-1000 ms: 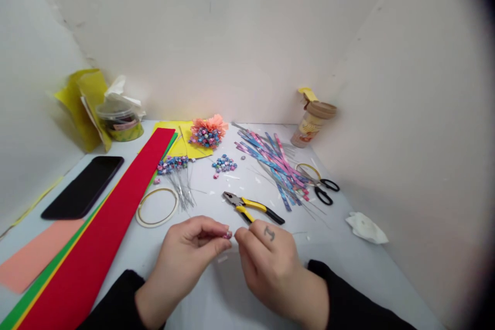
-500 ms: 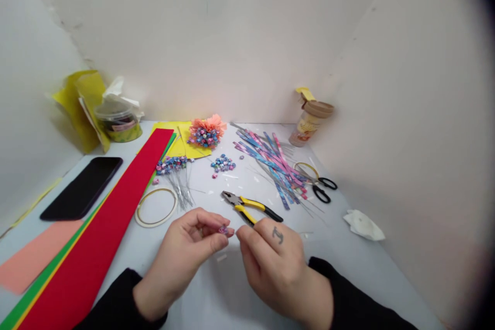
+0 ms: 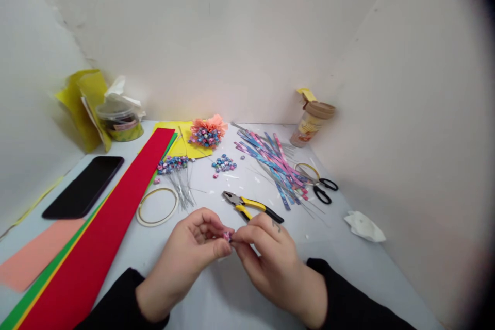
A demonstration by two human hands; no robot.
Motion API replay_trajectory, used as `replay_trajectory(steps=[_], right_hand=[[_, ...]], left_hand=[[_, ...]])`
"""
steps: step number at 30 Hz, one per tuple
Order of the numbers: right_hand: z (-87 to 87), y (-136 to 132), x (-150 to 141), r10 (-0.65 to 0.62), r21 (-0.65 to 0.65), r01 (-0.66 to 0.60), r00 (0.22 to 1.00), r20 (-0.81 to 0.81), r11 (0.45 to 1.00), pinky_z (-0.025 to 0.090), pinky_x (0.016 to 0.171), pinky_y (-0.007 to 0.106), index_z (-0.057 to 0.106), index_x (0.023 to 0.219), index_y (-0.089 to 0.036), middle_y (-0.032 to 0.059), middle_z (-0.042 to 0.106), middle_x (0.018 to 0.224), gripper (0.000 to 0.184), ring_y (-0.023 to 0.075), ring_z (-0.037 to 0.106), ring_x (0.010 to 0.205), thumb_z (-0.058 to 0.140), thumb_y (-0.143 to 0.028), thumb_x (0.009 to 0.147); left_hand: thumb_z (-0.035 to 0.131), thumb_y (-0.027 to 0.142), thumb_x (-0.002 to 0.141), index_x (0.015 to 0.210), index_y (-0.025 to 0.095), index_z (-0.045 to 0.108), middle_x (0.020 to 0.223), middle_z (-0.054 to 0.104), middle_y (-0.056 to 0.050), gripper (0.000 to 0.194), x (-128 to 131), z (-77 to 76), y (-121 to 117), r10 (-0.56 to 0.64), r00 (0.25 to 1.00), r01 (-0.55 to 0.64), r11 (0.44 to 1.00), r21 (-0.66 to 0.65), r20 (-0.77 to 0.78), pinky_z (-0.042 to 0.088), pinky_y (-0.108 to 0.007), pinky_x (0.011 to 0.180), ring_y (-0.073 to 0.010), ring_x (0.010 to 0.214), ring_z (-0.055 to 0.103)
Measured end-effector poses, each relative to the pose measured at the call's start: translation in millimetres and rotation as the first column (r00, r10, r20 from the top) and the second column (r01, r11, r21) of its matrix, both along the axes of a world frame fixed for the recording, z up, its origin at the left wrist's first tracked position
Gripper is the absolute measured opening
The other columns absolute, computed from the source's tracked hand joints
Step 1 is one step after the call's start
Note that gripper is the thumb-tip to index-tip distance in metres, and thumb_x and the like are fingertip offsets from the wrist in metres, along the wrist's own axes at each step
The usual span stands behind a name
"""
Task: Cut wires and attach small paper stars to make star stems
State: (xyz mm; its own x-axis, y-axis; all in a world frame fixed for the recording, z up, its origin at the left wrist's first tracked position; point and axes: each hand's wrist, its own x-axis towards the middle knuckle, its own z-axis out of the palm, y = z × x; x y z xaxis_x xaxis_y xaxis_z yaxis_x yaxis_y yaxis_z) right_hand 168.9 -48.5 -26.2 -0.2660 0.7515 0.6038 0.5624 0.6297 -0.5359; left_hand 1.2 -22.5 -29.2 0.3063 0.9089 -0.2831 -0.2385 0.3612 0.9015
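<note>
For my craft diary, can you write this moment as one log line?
left hand: pinches tiny pink folded paper star | right hand: pinches same star | nearby: steel pliers with yellow-and-black handles | beyond: pink-and-blue paper strips

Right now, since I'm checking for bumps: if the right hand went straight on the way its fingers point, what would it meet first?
The right hand would meet the tiny pink paper star first; its fingertips already seem to be on it, though depth is hard to judge. The left hand lies just beyond.
</note>
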Motion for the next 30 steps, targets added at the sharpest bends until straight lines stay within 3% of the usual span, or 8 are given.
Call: replay_trajectory(steps=[5,10,13,20,24,27,29,30], right_hand=[[-2.8,0.4,0.4,0.027,0.016,-0.027,0.999,0.047,0.999,0.045,0.061,0.027,0.056,0.09,-0.018,0.0043,0.056,0.077,0.015,0.0149,0.054,0.068,0.047,-0.007,0.083],[-0.5,1.8,0.2,-0.042,0.241,-0.03,0.957,0.287,0.97,0.038,0.053,0.029,0.057,0.087,-0.014,0.006,0.054,0.07,0.015,0.0167,0.047,0.06,0.048,-0.006,0.078],[-2.3,2.9,-0.5,-0.049,0.297,-0.059,0.939,0.342,0.953,0.036,0.051,0.03,0.058,0.086,-0.013,0.0063,0.053,0.067,0.016,0.0173,0.044,0.057,0.047,-0.007,0.076],[-14.8,6.2,-3.5,-0.036,0.217,-0.024,0.963,0.265,0.976,0.041,0.054,0.028,0.056,0.082,-0.015,0.0062,0.055,0.07,0.017,0.017,0.048,0.062,0.042,-0.005,0.077],[-18.1,12.6,2.1,-0.088,0.143,0.062,0.979,0.183,0.988,0.045,0.061,0.027,0.054,0.082,-0.017,0.0055,0.055,0.074,0.015,0.0167,0.053,0.068,0.043,-0.007,0.08],[-22.6,23.9,9.2,-0.235,0.095,0.22,0.954,0.186,0.971,0.045,0.058,0.026,0.056,0.093,-0.016,0.0068,0.057,0.083,0.015,0.0166,0.056,0.068,0.045,-0.013,0.083],[-28.2,32.5,12.9,-0.283,0.041,0.282,0.931,0.232,0.959,0.046,0.057,0.027,0.056,0.107,-0.015,0.0088,0.057,0.093,0.028,0.0171,0.057,0.069,0.045,-0.014,0.082],[-31.5,36.2,14.0,-0.27,0.007,0.276,0.933,0.237,0.961,0.047,0.058,0.027,0.056,0.111,-0.015,0.009,0.055,0.095,0.033,0.0169,0.057,0.069,0.044,-0.011,0.081]], left_hand=[[0.081,0.013,0.055,0.067,0.016,0.058,0.064,0.063,0.004,0.026,0.4,2.9,-0.1,-0.007,0.998,0.008,1.0,0.024,-0.062,0.047,-0.017,0.059,-0.0091,0.063,0.059],[0.078,0.013,0.056,0.064,0.016,0.059,0.063,0.065,0.002,0.021,2.2,8.9,-1.0,-0.011,0.992,0.016,0.999,0.035,-0.129,0.05,-0.019,0.059,-0.011,0.062,0.061],[0.077,0.015,0.058,0.064,0.017,0.06,0.063,0.065,0.001,0.018,2.9,9.9,-1.4,-0.014,0.987,0.021,0.999,0.038,-0.159,0.051,-0.021,0.059,-0.0122,0.062,0.062],[0.075,0.018,0.06,0.067,0.016,0.061,0.064,0.064,0.001,0.016,2.2,3.3,0.7,-0.02,0.968,0.041,0.996,0.077,-0.249,0.051,-0.023,0.06,-0.0137,0.064,0.062],[0.073,0.024,0.064,0.074,0.017,0.061,0.073,0.069,-0.003,0.018,-2.2,5.3,10.6,0.122,0.941,-0.066,0.981,0.183,-0.316,0.052,-0.026,0.068,-0.017,0.072,0.066],[0.068,0.028,0.068,0.085,0.016,0.065,0.086,0.073,-0.008,0.02,-4.8,5.9,32.5,0.164,0.877,-0.03,0.957,0.289,-0.452,0.052,-0.03,0.074,-0.0215,0.083,0.067],[0.061,0.028,0.073,0.084,0.017,0.068,0.086,0.073,-0.008,0.017,-3.4,2.5,55.3,0.193,0.726,0.13,0.904,0.408,-0.66,0.051,-0.031,0.074,-0.0223,0.081,0.067],[0.06,0.026,0.074,0.084,0.018,0.069,0.086,0.073,-0.008,0.016,-1.8,-0.6,68.3,0.231,0.683,0.146,0.886,0.439,-0.693,0.05,-0.033,0.077,-0.0231,0.082,0.067]])
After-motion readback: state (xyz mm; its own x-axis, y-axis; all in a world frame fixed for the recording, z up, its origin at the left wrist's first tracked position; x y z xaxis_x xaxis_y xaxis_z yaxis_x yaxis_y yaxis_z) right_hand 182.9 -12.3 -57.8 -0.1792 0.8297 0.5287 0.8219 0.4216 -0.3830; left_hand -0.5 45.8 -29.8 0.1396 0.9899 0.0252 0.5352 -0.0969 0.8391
